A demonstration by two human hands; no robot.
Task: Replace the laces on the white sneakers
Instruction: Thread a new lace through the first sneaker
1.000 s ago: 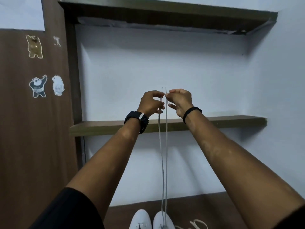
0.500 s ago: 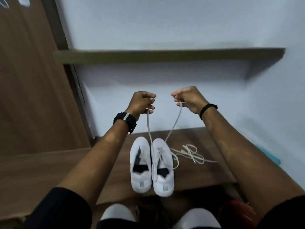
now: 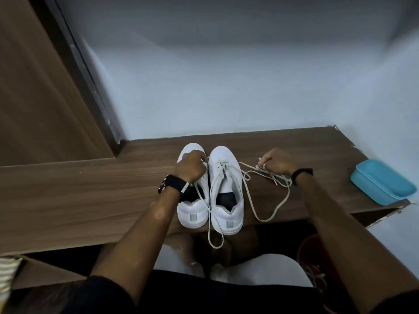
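Two white sneakers stand side by side on the brown wooden desk (image 3: 90, 189), heels toward me: the left sneaker (image 3: 192, 214) and the right sneaker (image 3: 226, 177). A white lace (image 3: 249, 193) runs through the right sneaker's front eyelets. Its two ends trail loose, one over the desk edge, one looping to the right. My left hand (image 3: 191, 169) lies curled over the left sneaker's toe and pinches one lace end. My right hand (image 3: 278, 163) is down on the desk to the right, pinching the other end beside a loose tangle of lace (image 3: 277, 176).
A blue plastic lid or tray (image 3: 383, 182) lies at the desk's right end. White walls close off the back and right, and a brown wooden panel (image 3: 40, 98) stands on the left. My knees and a red object (image 3: 317, 264) are below the desk edge.
Both hands came down from chest height, where they held the lace ends up, to the desk. The lace went slack. My view tilted down from the shelves to the sneakers.
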